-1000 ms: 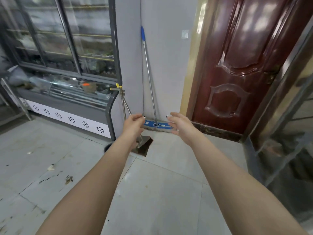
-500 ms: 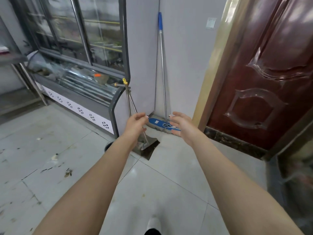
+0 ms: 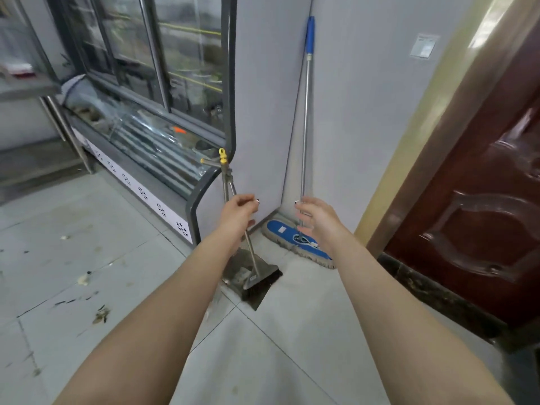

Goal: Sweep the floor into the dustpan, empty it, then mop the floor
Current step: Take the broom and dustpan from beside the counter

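The left hand [image 3: 238,213] is loosely curled in front of the broom [image 3: 253,260] handle, and I cannot tell if it grips; the right hand [image 3: 317,217] is spread wide beside the mop [image 3: 304,118] pole. Scraps [image 3: 100,314] lie on the floor [image 3: 292,331], so sweeping, emptying and mopping all seem left. The broom stands in the dustpan [image 3: 233,268] with its bristles down and its handle leaning up-left, while the mop stands near upright in the wall corner.

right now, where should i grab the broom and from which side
Take the broom by its thin metal shaft, about mid-height, where the left hand is nearest. Come from the front: it leans back toward the display cabinet, brush resting in the dustpan, so the rear is blocked.
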